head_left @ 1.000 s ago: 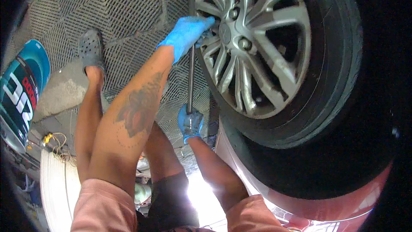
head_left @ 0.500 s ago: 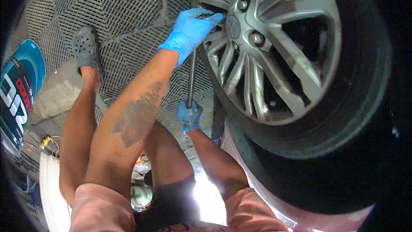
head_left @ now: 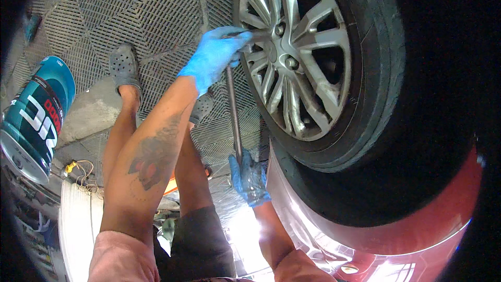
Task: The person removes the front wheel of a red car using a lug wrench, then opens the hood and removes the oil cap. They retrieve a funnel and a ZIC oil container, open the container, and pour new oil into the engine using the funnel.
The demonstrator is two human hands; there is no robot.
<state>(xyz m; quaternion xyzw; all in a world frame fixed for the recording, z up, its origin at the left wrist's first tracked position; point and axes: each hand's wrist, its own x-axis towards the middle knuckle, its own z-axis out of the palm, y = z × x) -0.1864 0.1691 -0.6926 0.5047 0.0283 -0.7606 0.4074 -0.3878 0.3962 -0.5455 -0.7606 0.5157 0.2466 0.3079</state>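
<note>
My left hand (head_left: 215, 55), in a blue glove, is closed around the head of a long-handled wrench (head_left: 233, 109), right beside the wheel. A dark socket end (head_left: 261, 35) reaches from those fingers toward the hub of the silver alloy wheel (head_left: 330, 36); whether it sits on a nut is hidden. Lower down, my right hand (head_left: 251, 181), in a dirty blue glove, grips the bottom end of the bar. Lug nuts (head_left: 291, 62) show around the round centre cap (head_left: 272, 51).
The tire (head_left: 360, 94) sits by the red car body (head_left: 412, 237) on the right. A teal drum (head_left: 39, 120) stands at left near a concrete patch (head_left: 88, 107). Dark clogs (head_left: 124, 62) are on the grey grid floor mat (head_left: 156, 15). A white bucket-like thing (head_left: 78, 219) is lower left.
My right hand has moved down and slightly right with the bar's end, and more of the bar shows. My left hand stays at the wrench head. The view has shifted, showing more red bodywork.
</note>
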